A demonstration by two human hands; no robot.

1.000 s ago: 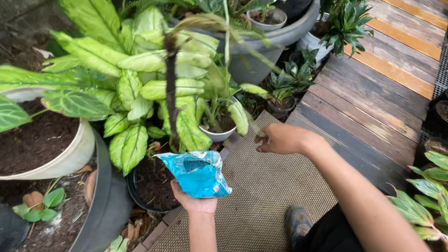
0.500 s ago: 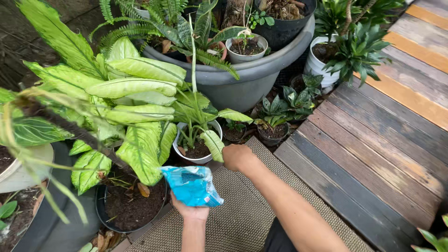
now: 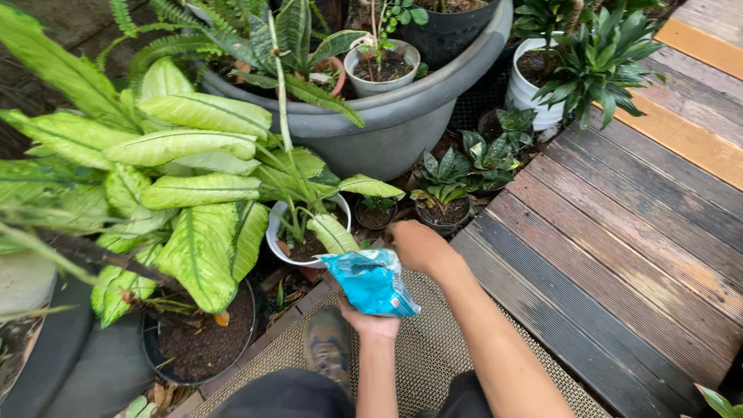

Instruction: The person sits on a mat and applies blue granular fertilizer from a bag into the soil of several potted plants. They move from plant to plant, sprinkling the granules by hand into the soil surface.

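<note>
My left hand (image 3: 367,319) holds a small blue plastic bag (image 3: 371,280) from below, its open top turned up. My right hand (image 3: 419,246) hovers just right of the bag's mouth with fingers curled, near a small white pot (image 3: 277,243) with a pale green leafy plant. What the right fingers hold, if anything, is hidden. A small dark pot (image 3: 443,214) with a spiky plant sits just beyond the right hand.
A big grey basin planter (image 3: 418,116) stands behind. A black pot of soil (image 3: 203,342) with large variegated leaves is at left. A white pot (image 3: 534,91) is at the back right. Wooden decking (image 3: 619,232) runs right; a woven mat (image 3: 433,348) and my shoe (image 3: 329,344) lie below.
The view has swung right and forward along the plants. My right hand has drawn back from the leaves toward the bag's mouth. The left hand keeps the bag.
</note>
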